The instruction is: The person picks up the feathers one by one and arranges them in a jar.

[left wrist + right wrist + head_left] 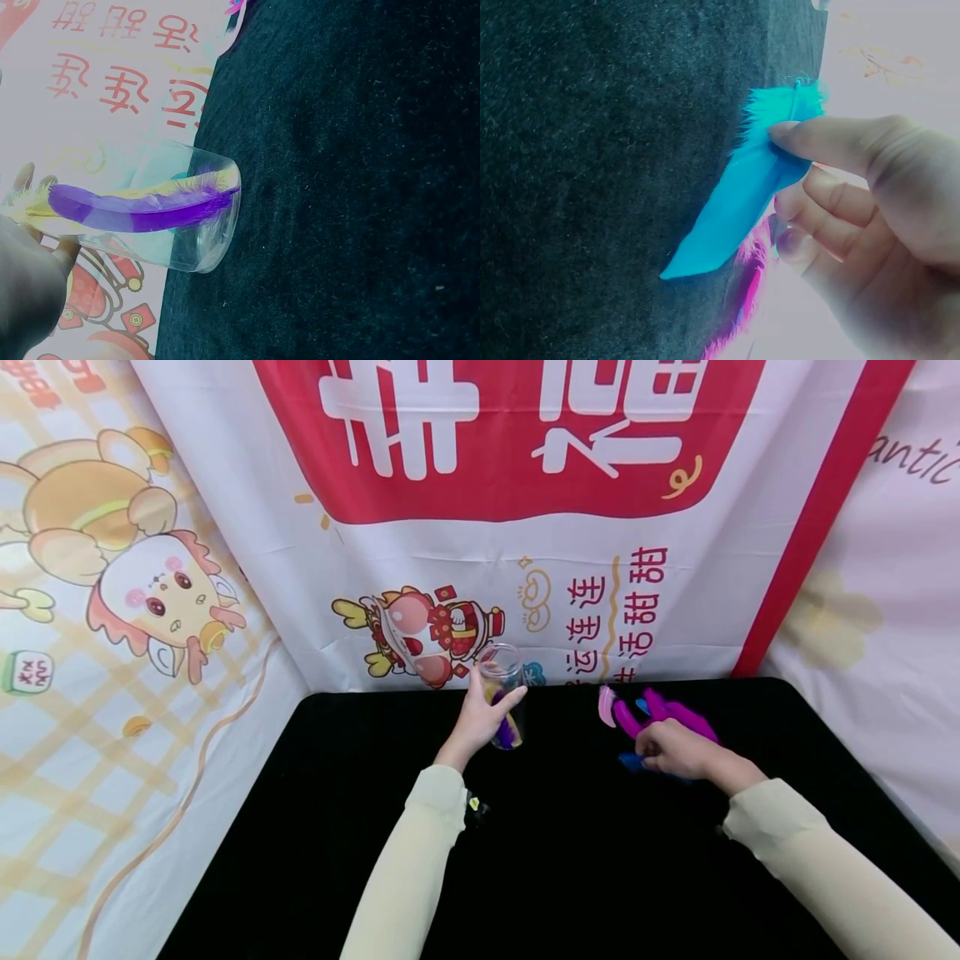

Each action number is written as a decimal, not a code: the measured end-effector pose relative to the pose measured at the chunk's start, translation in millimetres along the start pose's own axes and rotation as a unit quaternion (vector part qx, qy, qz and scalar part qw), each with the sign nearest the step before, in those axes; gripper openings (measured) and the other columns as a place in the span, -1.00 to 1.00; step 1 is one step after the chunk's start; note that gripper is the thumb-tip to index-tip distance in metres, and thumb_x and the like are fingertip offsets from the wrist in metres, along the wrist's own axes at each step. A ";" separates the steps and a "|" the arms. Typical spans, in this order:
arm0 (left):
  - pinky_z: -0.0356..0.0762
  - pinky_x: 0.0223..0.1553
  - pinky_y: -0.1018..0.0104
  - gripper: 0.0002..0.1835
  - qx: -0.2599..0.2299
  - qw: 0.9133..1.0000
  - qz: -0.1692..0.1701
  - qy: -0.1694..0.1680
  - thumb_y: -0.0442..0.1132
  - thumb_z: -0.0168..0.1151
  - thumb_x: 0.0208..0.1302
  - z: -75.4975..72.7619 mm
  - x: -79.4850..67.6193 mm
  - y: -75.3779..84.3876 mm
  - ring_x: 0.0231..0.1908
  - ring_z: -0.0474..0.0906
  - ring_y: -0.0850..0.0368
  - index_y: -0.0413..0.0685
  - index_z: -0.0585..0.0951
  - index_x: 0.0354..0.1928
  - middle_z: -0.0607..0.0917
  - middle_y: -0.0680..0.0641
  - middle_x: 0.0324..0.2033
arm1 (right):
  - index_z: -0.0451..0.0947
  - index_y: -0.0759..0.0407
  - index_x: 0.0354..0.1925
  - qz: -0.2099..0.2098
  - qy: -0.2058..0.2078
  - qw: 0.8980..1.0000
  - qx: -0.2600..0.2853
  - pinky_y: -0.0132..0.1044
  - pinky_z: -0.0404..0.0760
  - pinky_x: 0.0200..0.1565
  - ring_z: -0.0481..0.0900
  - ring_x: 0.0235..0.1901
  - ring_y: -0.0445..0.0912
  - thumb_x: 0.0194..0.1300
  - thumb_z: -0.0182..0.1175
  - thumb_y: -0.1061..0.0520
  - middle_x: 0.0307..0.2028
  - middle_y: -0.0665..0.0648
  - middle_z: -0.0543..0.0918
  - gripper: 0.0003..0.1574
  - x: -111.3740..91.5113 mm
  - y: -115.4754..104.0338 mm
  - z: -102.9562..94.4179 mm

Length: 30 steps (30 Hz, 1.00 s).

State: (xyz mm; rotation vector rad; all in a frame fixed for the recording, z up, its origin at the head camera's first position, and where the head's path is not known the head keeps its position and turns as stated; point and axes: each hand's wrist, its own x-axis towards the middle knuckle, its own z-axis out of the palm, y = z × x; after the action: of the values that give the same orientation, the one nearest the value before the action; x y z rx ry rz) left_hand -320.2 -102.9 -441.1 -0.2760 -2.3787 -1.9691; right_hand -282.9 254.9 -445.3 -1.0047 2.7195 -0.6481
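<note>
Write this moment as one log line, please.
left grip: holds clear cup; inside: purple feather, yellow feather; right grip: pinches blue feather; nearby: magenta feathers

Left hand (480, 714) gripped, right hand (678, 750) pinched

In the head view, the left arm (408, 864) rose from the bottom edge, left of centre, and its hand held a curved grip near mid-frame. The right arm (840, 868) slanted in from the lower right corner, its hand curled right of centre. In the right wrist view, the right thumb (840, 145) pointed left, pressing in a pinch, with curled fingers (836, 225) below it.
</note>
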 end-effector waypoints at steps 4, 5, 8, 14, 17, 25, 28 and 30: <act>0.23 0.44 -0.04 -0.11 -0.001 1.000 -0.001 -0.001 0.24 0.39 0.27 0.1 -0.8 0.4 0.35 0.38 -0.02 0.18 0.13 0.45 0.42 -0.07 0.35 | 0.67 0.15 -0.38 0.000 0.004 1.000 0.004 -0.26 0.61 -0.30 0.56 -0.42 -0.27 0.18 0.39 0.34 -0.47 -0.09 0.66 -0.89 0.3 -1.6 -0.4; 0.23 0.44 -0.03 -0.13 -0.001 1.000 -0.002 -0.001 0.24 0.39 0.28 0.2 -0.9 0.7 0.35 0.37 -0.02 0.19 0.13 0.45 0.42 -0.07 0.35 | 0.67 0.16 -0.38 0.001 0.004 1.000 0.005 -0.26 0.61 -0.30 0.56 -0.42 -0.26 0.19 0.39 0.34 -0.47 -0.09 0.66 -0.89 0.3 -2.0 -0.6; 0.23 0.44 -0.03 -0.19 -0.003 1.000 -0.001 -0.001 0.16 0.38 0.32 0.5 -1.3 1.6 0.36 0.37 -0.02 0.20 0.14 0.43 0.41 -0.08 0.35 | 0.67 0.17 -0.37 0.003 0.005 1.000 0.008 -0.25 0.61 -0.30 0.55 -0.42 -0.25 0.20 0.39 0.34 -0.47 -0.08 0.66 -0.89 0.3 -3.2 -1.0; 0.24 0.43 -0.01 -0.23 0.008 1.000 0.010 0.010 0.08 0.39 0.34 1.5 -1.5 1.5 0.35 0.38 -0.02 0.18 0.16 0.41 0.42 -0.09 0.34 | 0.67 0.17 -0.35 0.010 0.005 1.000 0.021 -0.27 0.60 -0.32 0.54 -0.45 -0.24 0.24 0.38 0.32 -0.47 -0.08 0.65 -0.91 1.8 -4.3 -3.5; 0.26 0.42 0.01 -0.20 0.018 1.000 0.018 0.015 0.12 0.41 0.31 1.8 -1.6 0.3 0.34 0.39 -0.02 0.16 0.17 0.42 0.43 -0.10 0.34 | 0.67 0.20 -0.34 0.017 0.001 1.000 0.026 -0.28 0.59 -0.32 0.53 -0.46 -0.23 0.24 0.38 0.32 -0.47 -0.08 0.63 -0.93 2.3 -4.5 -4.5; 0.25 0.43 -0.01 -0.14 0.012 1.000 0.014 0.009 0.17 0.42 0.28 1.2 -0.4 -2.5 0.35 0.37 -0.02 0.15 0.15 0.44 0.41 -0.10 0.36 | 0.66 0.19 -0.33 0.020 0.008 0.999 0.033 -0.30 0.57 -0.33 0.49 -0.47 -0.22 0.24 0.37 0.33 -0.48 -0.08 0.60 -0.92 2.3 -7.2 -6.8; 0.25 0.43 -0.02 -0.14 0.008 1.000 0.011 0.007 0.16 0.41 0.29 0.9 -1.1 -1.5 0.35 0.37 -0.03 0.14 0.15 0.45 0.41 -0.10 0.35 | 0.65 0.15 -0.35 0.023 0.018 0.999 0.032 -0.31 0.57 -0.35 0.50 -0.47 -0.23 0.26 0.36 0.32 -0.49 -0.09 0.60 -0.89 1.8 -8.2 -7.9; 0.25 0.42 -0.02 -0.15 0.008 1.000 0.011 0.007 0.16 0.41 0.29 0.9 -1.6 -0.5 0.35 0.38 -0.03 0.14 0.15 0.44 0.41 -0.10 0.35 | 0.64 0.13 -0.37 0.026 0.023 0.999 0.034 -0.31 0.57 -0.36 0.52 -0.48 -0.23 0.26 0.36 0.32 -0.49 -0.09 0.62 -0.87 1.7 -8.8 -8.2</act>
State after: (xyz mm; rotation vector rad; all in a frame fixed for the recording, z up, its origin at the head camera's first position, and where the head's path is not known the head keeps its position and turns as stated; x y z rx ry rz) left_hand -318.6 -102.4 -442.1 -0.2867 -2.3711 -1.9356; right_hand -281.6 250.6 -434.0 -0.9110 2.7318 -0.7580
